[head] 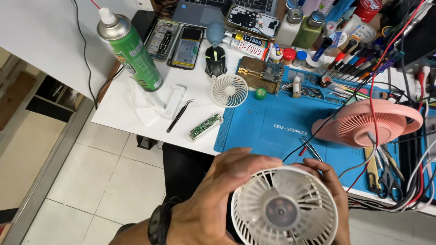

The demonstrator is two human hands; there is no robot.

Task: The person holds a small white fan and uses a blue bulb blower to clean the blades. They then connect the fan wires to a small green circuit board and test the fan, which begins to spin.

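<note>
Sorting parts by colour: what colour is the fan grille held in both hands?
White fan grille, with a dark grey hub; head view shows it best.

an electronics repair bench: blue work mat (272,131), screwdrivers (359,59), opened phones (186,41).

— Where does the head view look from?

— From above the blue work mat (277,131), tilted steeply down and slightly leftward, taking in the white table (118,113) beyond the mat's left edge and the tiled floor beneath.

— How near is it?

— Close: the white fan (284,208), nearer than the mat, fills the bottom edge. There is only this one view.
</note>
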